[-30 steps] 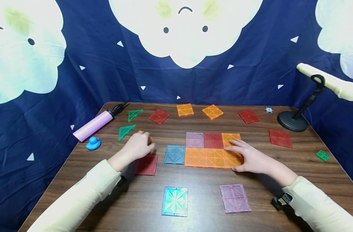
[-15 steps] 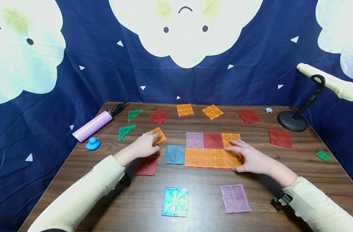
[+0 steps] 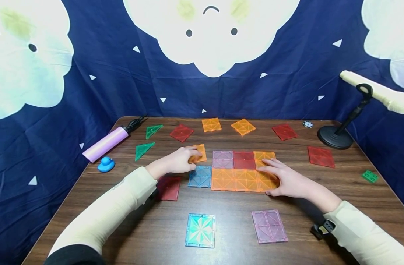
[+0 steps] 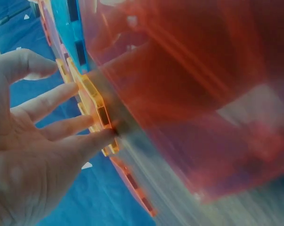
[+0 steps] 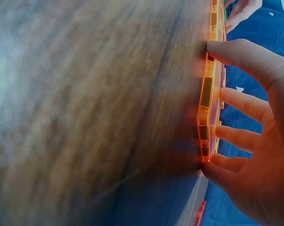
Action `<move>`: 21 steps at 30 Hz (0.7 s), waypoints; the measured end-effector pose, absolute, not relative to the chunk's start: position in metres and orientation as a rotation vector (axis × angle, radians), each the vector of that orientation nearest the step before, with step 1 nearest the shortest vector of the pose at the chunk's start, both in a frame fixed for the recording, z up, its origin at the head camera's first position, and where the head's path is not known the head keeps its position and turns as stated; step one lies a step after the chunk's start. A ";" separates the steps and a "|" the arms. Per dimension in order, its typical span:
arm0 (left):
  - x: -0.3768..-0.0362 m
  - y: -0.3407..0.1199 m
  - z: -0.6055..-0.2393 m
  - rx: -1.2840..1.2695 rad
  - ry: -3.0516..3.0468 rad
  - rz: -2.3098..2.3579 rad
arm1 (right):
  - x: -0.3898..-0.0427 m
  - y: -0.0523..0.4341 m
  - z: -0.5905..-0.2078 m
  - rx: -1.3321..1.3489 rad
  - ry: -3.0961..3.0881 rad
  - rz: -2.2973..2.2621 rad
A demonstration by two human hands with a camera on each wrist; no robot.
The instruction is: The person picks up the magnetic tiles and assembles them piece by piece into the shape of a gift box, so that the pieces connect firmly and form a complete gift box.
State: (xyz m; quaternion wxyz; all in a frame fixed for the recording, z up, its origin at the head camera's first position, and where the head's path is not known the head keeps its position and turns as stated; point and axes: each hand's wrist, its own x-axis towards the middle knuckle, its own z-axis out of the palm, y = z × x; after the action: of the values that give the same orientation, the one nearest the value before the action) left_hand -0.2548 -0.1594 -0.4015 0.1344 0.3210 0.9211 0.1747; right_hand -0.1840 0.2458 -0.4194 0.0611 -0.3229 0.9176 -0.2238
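The left hand (image 3: 179,162) lies on a translucent orange square magnetic tile (image 3: 198,152), its fingers nearly straight and spread over the tile's near-left part; the left wrist view shows the fingertips (image 4: 92,139) touching the tile's edge (image 4: 95,106) rather than curling round it. This tile sits flat on the dark wooden table (image 3: 228,228), just left of the pale pink square tile (image 3: 222,159) at the far-left corner of a flat patch of joined tiles, and just beyond a light blue square tile (image 3: 200,176) that adjoins the patch's near row.

The right hand (image 3: 283,179) rests palm down on the right end of the patch, fingers spread and almost flat over the row of orange square tiles (image 3: 235,179). In the right wrist view its thumb and fingertips (image 5: 226,49) press against the outer edge of the end orange tile (image 5: 205,110).

A dark red square tile (image 3: 168,187) lies on the table near the left forearm. Nearer the person lie an iridescent teal square tile (image 3: 200,230) and a pink square tile (image 3: 269,226), well apart from both hands.
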 end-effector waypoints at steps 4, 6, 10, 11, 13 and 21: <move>-0.253 -0.153 -0.400 0.954 2.633 0.504 | -0.184 0.247 -0.420 -0.973 2.779 -0.672; -0.251 -0.149 -0.399 0.946 2.614 0.499 | -0.184 0.247 -0.420 -0.967 2.779 -0.671; -0.245 -0.143 -0.398 0.945 2.578 0.507 | -0.184 0.247 -0.418 -0.945 2.777 -0.663; -0.243 -0.142 -0.398 0.949 2.573 0.507 | -0.184 0.247 -0.417 -0.934 2.775 -0.662; -0.239 -0.140 -0.398 0.954 2.573 0.496 | -0.184 0.247 -0.416 -0.925 2.771 -0.655; -0.224 -0.133 -0.401 0.979 2.569 0.386 | -0.188 0.247 -0.414 -0.973 2.749 -0.648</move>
State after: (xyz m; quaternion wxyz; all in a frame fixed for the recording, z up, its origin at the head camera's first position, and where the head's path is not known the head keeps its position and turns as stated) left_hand -0.2237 -0.1328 -0.4010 0.1815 0.3467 0.9100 0.1369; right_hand -0.1882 0.2468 -0.4135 0.0772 -0.3247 0.9175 -0.2164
